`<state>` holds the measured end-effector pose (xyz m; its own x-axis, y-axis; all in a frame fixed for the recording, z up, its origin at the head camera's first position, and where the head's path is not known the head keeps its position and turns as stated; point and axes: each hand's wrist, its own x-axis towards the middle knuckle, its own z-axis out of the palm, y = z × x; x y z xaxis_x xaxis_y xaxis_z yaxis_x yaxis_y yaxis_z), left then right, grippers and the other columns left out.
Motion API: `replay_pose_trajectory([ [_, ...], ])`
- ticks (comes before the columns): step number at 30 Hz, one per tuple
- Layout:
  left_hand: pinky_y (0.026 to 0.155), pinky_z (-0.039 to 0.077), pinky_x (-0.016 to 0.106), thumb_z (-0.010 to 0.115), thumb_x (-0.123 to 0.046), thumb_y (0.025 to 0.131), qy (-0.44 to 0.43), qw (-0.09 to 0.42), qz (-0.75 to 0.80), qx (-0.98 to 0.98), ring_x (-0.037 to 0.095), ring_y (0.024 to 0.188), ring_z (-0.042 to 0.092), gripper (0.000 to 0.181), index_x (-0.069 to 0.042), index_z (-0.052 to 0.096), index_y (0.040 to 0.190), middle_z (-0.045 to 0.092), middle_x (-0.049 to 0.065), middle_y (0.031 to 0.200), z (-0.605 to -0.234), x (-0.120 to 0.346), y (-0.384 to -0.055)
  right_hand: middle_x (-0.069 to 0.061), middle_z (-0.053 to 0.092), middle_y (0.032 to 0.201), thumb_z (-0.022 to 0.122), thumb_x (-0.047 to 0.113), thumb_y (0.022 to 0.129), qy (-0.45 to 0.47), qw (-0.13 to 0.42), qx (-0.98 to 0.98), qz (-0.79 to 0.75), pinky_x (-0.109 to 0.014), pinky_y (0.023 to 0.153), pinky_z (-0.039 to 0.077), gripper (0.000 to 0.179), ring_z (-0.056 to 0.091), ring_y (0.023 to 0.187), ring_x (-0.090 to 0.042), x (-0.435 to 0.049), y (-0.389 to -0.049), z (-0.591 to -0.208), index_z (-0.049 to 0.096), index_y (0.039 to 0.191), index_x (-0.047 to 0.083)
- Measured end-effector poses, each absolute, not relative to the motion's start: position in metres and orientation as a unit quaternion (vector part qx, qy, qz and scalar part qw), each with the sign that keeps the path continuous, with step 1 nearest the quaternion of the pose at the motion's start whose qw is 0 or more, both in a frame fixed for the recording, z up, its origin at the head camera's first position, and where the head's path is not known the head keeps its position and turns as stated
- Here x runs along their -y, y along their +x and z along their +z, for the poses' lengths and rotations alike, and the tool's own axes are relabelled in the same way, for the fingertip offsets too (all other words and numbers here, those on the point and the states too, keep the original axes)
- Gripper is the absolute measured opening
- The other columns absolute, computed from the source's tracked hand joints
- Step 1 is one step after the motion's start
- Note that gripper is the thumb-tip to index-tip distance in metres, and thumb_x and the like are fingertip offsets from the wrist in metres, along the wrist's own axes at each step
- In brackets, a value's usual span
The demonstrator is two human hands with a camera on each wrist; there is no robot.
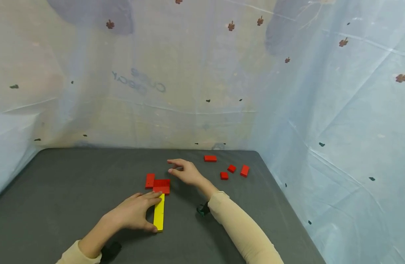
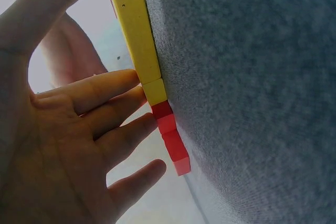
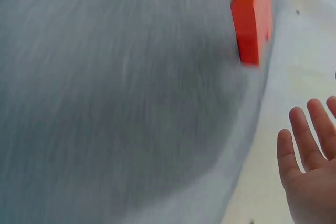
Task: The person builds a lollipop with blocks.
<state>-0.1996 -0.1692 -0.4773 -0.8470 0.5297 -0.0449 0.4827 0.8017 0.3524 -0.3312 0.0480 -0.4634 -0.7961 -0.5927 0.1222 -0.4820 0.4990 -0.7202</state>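
A long yellow block (image 1: 158,212) lies lengthwise on the dark table, its far end beside a small group of red blocks (image 1: 161,187). My left hand (image 1: 131,212) spans it from the left, thumb by the near end and fingertips by the far end. In the left wrist view those fingers are straight, with tips at the yellow block (image 2: 137,30) and the nearest red block (image 2: 164,116). My right hand (image 1: 186,172) hovers over the table to the right of the red group, fingers loosely extended, holding nothing. The right wrist view is blurred.
Several loose red blocks lie at the back right, among them a flat one (image 1: 210,158) and a tilted one (image 1: 244,171). Pale plastic sheeting (image 1: 189,73) hangs behind and to the right of the table (image 1: 73,183).
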Motion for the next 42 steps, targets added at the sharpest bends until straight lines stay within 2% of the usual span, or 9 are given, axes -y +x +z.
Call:
replay_pose_trajectory([
  [13,0.108,0.03,0.06,0.079,-0.064,0.062,0.264,0.076,0.167,-0.947,0.023,0.138,0.04,0.093,-0.014,0.056,0.136,0.041,0.0,0.151,-0.477,0.17,-0.199,0.006,0.052,0.139,0.059,0.033,0.095,-0.21,0.007,-0.896,-0.39,-0.036,0.091,0.053,0.041,0.06,0.114,-0.018,-0.154,-0.346,-0.451,0.053,0.136,0.032],
  [17,0.108,0.03,0.06,0.078,-0.065,0.062,0.261,0.079,0.165,-0.948,0.022,0.137,0.04,0.094,-0.014,0.055,0.136,0.041,-0.001,0.151,-0.477,0.17,-0.199,0.0,0.053,0.139,0.059,0.03,0.096,-0.173,-0.004,-0.907,-0.384,-0.041,0.091,0.053,0.041,0.06,0.115,-0.025,-0.189,-0.351,-0.453,0.053,0.137,0.03],
  [24,0.108,0.03,0.061,0.079,-0.065,0.061,0.261,0.08,0.166,-0.948,0.022,0.137,0.04,0.094,-0.014,0.055,0.136,0.041,-0.001,0.151,-0.478,0.17,-0.199,-0.011,0.055,0.135,0.057,0.026,0.097,-0.13,-0.023,-0.935,-0.331,-0.042,0.082,0.055,0.043,0.061,0.112,-0.03,-0.246,-0.356,-0.457,0.051,0.14,0.02],
  [28,0.108,0.03,0.061,0.078,-0.066,0.061,0.262,0.08,0.166,-0.947,0.023,0.137,0.04,0.094,-0.014,0.055,0.137,0.041,-0.001,0.151,-0.478,0.169,-0.199,-0.014,0.049,0.141,0.057,0.023,0.097,-0.109,-0.039,-0.951,-0.288,-0.05,0.091,0.05,0.044,0.056,0.118,-0.034,-0.274,-0.359,-0.464,0.05,0.14,0.015],
  [33,0.108,0.03,0.06,0.078,-0.065,0.062,0.262,0.076,0.167,-0.948,0.022,0.138,0.04,0.094,-0.014,0.055,0.137,0.041,-0.001,0.151,-0.478,0.169,-0.199,-0.016,0.042,0.148,0.056,0.023,0.097,-0.091,-0.043,-0.964,-0.245,-0.059,0.107,0.034,0.047,0.039,0.134,-0.041,-0.297,-0.362,-0.477,0.049,0.141,0.008],
  [37,0.108,0.029,0.061,0.078,-0.066,0.062,0.261,0.075,0.166,-0.948,0.022,0.138,0.04,0.095,-0.014,0.054,0.137,0.04,-0.001,0.151,-0.478,0.17,-0.199,-0.018,0.039,0.149,0.057,0.023,0.096,-0.093,-0.041,-0.968,-0.228,-0.059,0.11,0.029,0.05,0.033,0.137,-0.042,-0.304,-0.362,-0.484,0.047,0.141,0.003],
  [42,0.108,0.029,0.061,0.079,-0.065,0.061,0.259,0.079,0.167,-0.948,0.022,0.138,0.039,0.095,-0.014,0.054,0.137,0.04,-0.001,0.151,-0.478,0.169,-0.199,-0.02,0.037,0.15,0.059,0.023,0.095,-0.089,-0.027,-0.972,-0.215,-0.06,0.11,0.029,0.052,0.032,0.137,-0.044,-0.308,-0.361,-0.487,0.046,0.141,0.001],
])
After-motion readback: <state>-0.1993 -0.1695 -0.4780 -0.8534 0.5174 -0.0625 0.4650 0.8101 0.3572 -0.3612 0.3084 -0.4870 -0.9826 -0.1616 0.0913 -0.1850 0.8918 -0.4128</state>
